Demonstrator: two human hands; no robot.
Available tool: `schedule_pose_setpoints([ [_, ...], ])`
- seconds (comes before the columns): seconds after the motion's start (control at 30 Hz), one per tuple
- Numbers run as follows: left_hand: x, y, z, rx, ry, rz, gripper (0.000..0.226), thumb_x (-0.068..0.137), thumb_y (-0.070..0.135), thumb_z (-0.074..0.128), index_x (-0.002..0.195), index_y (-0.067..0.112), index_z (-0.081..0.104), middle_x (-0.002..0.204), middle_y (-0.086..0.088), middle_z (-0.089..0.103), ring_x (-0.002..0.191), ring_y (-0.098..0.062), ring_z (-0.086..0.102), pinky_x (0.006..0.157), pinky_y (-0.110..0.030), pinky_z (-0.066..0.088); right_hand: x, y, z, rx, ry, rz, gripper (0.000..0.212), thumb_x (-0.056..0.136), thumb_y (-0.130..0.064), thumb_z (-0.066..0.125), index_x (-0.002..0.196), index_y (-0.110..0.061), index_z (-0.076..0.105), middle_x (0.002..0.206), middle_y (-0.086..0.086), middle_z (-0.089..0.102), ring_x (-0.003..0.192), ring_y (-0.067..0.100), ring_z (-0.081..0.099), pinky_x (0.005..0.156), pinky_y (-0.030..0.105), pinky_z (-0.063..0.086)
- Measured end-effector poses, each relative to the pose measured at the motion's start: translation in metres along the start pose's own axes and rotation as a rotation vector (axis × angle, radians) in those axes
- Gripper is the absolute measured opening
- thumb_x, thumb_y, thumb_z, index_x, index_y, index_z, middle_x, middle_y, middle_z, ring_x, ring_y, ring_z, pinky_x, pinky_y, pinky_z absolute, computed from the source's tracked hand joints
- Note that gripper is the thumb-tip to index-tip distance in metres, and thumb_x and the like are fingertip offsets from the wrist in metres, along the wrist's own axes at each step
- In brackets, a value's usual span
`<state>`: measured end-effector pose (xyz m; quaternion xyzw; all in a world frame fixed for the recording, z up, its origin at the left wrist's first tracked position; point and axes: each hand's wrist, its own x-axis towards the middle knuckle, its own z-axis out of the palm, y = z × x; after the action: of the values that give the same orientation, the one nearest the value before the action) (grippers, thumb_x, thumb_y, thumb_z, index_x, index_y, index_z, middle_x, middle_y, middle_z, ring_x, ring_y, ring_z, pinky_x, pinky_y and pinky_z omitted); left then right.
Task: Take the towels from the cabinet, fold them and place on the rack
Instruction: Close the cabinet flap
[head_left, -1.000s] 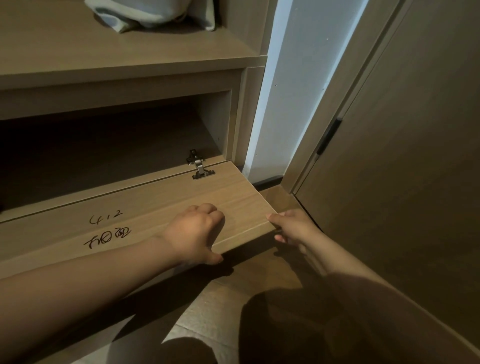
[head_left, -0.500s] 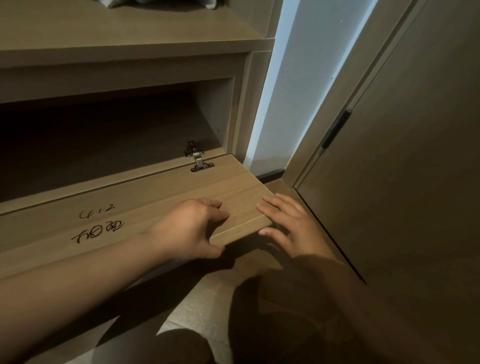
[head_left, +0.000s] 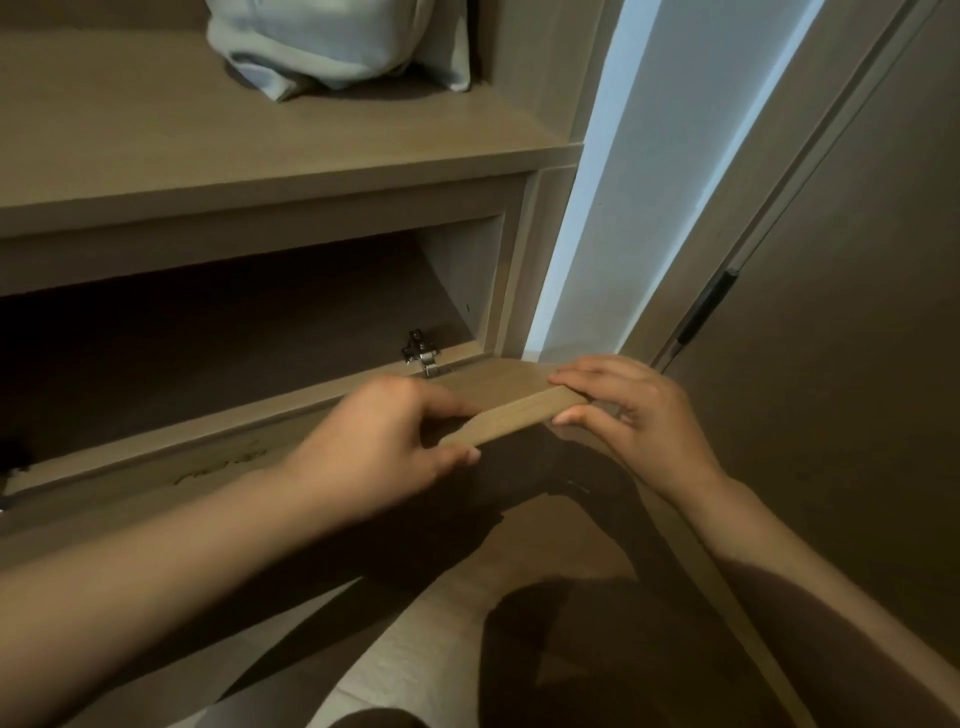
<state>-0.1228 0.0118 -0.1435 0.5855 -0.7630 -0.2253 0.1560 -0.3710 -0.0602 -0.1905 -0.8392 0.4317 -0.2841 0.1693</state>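
Note:
A pale blue towel lies bunched on the upper shelf of the wooden cabinet, at the top of the view. Below it is a dark low compartment with a drop-down flap door hinged along its bottom. The flap is tilted partway up. My left hand grips the flap's front edge, fingers on top and thumb below. My right hand pinches the flap's right corner the same way. Nothing shows inside the dark compartment.
A metal hinge sits at the flap's right rear. A brown door stands close on the right, with a bright wall strip between it and the cabinet. Pale floor tiles lie below my arms.
Both hands have lifted the flap door from lying flat to tilted upward. My right hand went from resting on the corner to pinching it. The view rose, showing more of the towel.

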Motion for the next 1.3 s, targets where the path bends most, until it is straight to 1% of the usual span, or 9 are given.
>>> schedule_pose_setpoints([
  [0.1,0.006,0.002,-0.025,0.011,0.114,-0.004,0.038,0.085,0.033,0.068,0.122,0.03,0.063,0.114,0.01,0.066,0.102,-0.002,0.059,0.091,-0.028,0.052,0.031,-0.01,-0.01,-0.103,0.045,-0.037,0.035,0.085,-0.044,0.063,0.115,-0.026,0.072,0.113,-0.011,0.068,0.107,0.004,0.056,0.091,0.026,0.047],
  [0.2,0.013,0.002,-0.043,0.116,0.211,0.042,0.038,0.086,0.032,0.066,0.123,0.025,0.063,0.117,0.006,0.065,0.105,-0.008,0.061,0.09,-0.033,0.053,0.058,-0.018,-0.015,-0.181,0.09,-0.064,0.042,0.084,-0.053,0.058,0.11,-0.025,0.075,0.114,-0.007,0.07,0.113,0.012,0.056,0.092,0.032,0.045],
  [0.27,0.017,-0.001,-0.054,0.239,0.293,0.118,0.043,0.084,0.031,0.068,0.125,0.02,0.062,0.124,-0.001,0.064,0.114,-0.014,0.06,0.1,-0.039,0.049,0.075,-0.021,-0.016,-0.244,0.138,-0.087,0.044,0.083,-0.054,0.06,0.112,-0.024,0.074,0.121,-0.004,0.067,0.122,0.018,0.053,0.096,0.04,0.045],
  [0.37,0.024,-0.012,-0.07,0.439,0.392,0.19,0.056,0.075,0.024,0.08,0.126,0.009,0.062,0.133,-0.013,0.059,0.128,-0.029,0.052,0.111,-0.056,0.034,0.098,-0.021,-0.014,-0.371,0.202,-0.101,0.069,0.08,-0.051,0.069,0.14,-0.022,0.051,0.144,0.001,0.05,0.139,0.022,0.038,0.109,0.039,0.031],
  [0.47,0.032,-0.025,-0.083,0.606,0.449,0.182,0.071,0.071,0.029,0.083,0.132,0.005,0.056,0.143,-0.02,0.047,0.137,-0.038,0.039,0.113,-0.062,0.023,0.12,-0.023,-0.015,-0.422,0.224,-0.112,0.093,0.075,-0.051,0.075,0.151,-0.022,0.03,0.156,0.002,0.033,0.146,0.022,0.025,0.112,0.035,0.019],
  [0.7,0.043,-0.034,-0.09,0.674,0.444,-0.042,0.096,0.076,0.057,0.069,0.15,0.009,0.031,0.153,-0.017,0.034,0.14,-0.037,0.031,0.116,-0.053,0.021,0.151,-0.029,-0.012,-0.454,0.213,-0.179,0.089,0.08,-0.043,0.075,0.151,-0.015,0.031,0.157,0.006,0.033,0.148,0.023,0.021,0.118,0.035,0.007],
  [1.03,0.053,-0.045,-0.1,0.716,0.473,-0.052,0.086,0.078,0.053,0.068,0.147,0.011,0.037,0.145,-0.014,0.044,0.13,-0.034,0.043,0.106,-0.048,0.032,0.165,-0.026,-0.005,-0.474,0.32,-0.199,0.076,0.078,-0.048,0.073,0.141,-0.012,0.049,0.135,0.01,0.054,0.131,0.027,0.046,0.121,0.046,0.007],
  [1.17,0.06,-0.049,-0.106,0.726,0.46,-0.068,0.083,0.079,0.052,0.068,0.146,0.013,0.039,0.15,-0.015,0.041,0.136,-0.034,0.04,0.107,-0.046,0.031,0.169,-0.025,-0.004,-0.469,0.347,-0.214,0.075,0.075,-0.046,0.078,0.135,-0.01,0.053,0.126,0.013,0.055,0.123,0.029,0.049,0.12,0.051,0.018],
  [1.3,0.06,-0.051,-0.106,0.699,0.486,-0.054,0.076,0.076,0.04,0.077,0.139,0.008,0.049,0.143,-0.019,0.049,0.129,-0.038,0.049,0.102,-0.048,0.038,0.173,-0.025,0.004,-0.406,0.407,-0.208,0.071,0.073,-0.042,0.081,0.13,-0.007,0.056,0.121,0.015,0.055,0.12,0.029,0.05,0.114,0.055,0.033],
])
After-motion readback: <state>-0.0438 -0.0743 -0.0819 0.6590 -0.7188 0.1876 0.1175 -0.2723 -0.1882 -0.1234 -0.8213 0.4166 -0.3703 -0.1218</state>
